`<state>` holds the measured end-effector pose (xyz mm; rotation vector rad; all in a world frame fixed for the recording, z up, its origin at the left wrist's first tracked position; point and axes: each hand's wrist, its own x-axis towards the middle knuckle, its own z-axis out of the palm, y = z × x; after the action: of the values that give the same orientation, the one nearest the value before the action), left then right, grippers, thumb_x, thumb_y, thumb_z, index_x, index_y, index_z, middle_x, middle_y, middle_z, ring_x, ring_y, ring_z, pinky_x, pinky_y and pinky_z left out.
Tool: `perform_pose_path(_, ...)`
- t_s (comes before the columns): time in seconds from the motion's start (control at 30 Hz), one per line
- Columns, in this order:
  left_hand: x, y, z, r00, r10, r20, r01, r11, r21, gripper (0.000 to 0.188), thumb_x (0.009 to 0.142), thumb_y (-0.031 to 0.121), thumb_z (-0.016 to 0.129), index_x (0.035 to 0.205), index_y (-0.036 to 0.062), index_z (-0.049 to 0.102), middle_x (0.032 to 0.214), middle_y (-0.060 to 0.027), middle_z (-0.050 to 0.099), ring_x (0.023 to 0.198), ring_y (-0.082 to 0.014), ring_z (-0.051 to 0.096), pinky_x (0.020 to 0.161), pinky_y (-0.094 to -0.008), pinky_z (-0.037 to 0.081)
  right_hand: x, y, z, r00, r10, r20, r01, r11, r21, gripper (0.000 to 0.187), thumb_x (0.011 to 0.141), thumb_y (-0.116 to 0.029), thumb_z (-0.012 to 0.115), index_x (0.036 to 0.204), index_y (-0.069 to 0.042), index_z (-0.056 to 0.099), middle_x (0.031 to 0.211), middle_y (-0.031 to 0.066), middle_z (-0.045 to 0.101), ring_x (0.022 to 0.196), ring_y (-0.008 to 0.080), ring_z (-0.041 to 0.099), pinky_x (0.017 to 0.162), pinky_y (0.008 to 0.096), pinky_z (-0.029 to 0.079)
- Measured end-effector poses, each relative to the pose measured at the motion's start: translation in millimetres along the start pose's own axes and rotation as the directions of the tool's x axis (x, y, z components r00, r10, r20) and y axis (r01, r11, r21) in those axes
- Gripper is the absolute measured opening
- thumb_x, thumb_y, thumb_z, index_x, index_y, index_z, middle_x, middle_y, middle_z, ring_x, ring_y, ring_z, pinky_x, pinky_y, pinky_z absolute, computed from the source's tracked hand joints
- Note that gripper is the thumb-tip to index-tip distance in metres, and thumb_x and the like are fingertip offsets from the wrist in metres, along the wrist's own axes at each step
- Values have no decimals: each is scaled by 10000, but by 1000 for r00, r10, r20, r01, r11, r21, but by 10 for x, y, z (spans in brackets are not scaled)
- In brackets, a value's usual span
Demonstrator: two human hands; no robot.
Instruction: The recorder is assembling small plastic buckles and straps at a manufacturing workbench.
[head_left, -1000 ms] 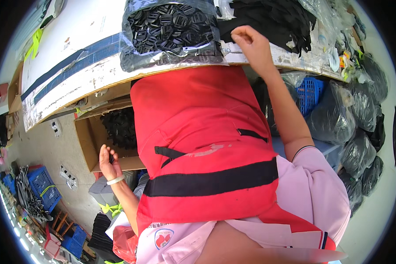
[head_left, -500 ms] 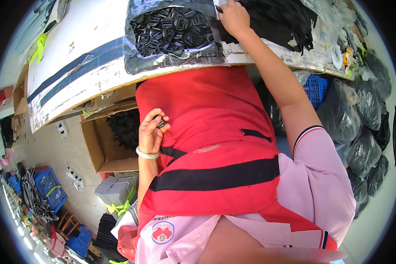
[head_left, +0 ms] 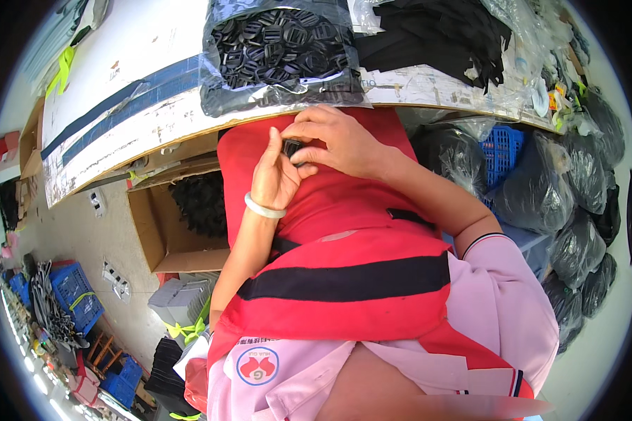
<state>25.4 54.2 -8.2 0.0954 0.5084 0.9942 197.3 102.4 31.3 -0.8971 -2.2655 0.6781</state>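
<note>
Both my hands meet at my chest, over the red apron (head_left: pixel 344 210). Left hand (head_left: pixel 274 175) and right hand (head_left: pixel 333 140) pinch one small black buckle (head_left: pixel 292 149) between their fingers, closed on it. Looks like a fitting or checking step; next move likely needs steady thumb pressure. Bag of buckles (head_left: pixel 277 52) lies on the table (head_left: pixel 119 105) just ahead, black straps (head_left: pixel 435 35) beside it. Cardboard box (head_left: pixel 168 224) sits below left.
</note>
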Motion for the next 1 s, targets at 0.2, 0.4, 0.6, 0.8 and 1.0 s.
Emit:
perform_pose_path(0.2, -124, -86, -274, 999, 5, -45, -1, 996, 89, 219, 986, 216, 523, 1104, 40, 577, 875, -35, 567, 685, -133, 536, 516, -218, 419, 23, 577, -603, 967, 161, -198, -199, 962, -186, 219, 822, -153, 658, 1028, -81, 675, 1021, 87, 628, 980, 264, 577, 870, 352, 447)
perform_pose_path(0.4, -278, -200, -361, 983, 27, -179, 20, 967, 254, 326, 963, 33, 484, 1286, 22, 445, 1082, -149, 599, 897, -230, 649, 743, -321, 575, -318, 1274, -796, 958, 204, -204, -284, 794, -538, 350, 810, -193, 666, 1158, -180, 634, 1232, 28, 561, 1160, 266, 468, 979, 393, 365)
perform_pose_path(0.6, -309, -275, -434, 981, 86, -176, 8, 881, 473, 249, 953, 50, 526, 1195, -1, 505, 980, -137, 644, 751, -197, 655, 653, -282, 558, -603, 1134, -591, 912, 185, -367, -334, 854, -398, 266, 788, -230, 700, 1042, -155, 686, 1130, 19, 605, 1075, 255, 508, 942, 387, 386)
perform_pose_path(0.8, -317, -217, -188, 978, 94, -185, 33, 811, 584, 112, 929, 101, 597, 931, -5, 632, 782, -81, 656, 642, -139, 626, 530, -232, 493, -371, 1209, -855, 828, 23, -561, -265, 897, -354, 143, 825, -170, 695, 939, -89, 722, 945, 69, 679, 902, 254, 603, 812, 343, 477)
perform_pose_path(1.0, -323, -142, -124, 953, 232, -198, -63, 784, 617, 123, 910, 116, 631, 900, -5, 649, 725, -59, 631, 594, -119, 591, 509, -231, 474, 276, 285, -998, 743, 16, -669, -177, 969, -174, 109, 872, -64, 608, 789, -8, 651, 805, 120, 595, 725, 239, 594, 664, 329, 470)
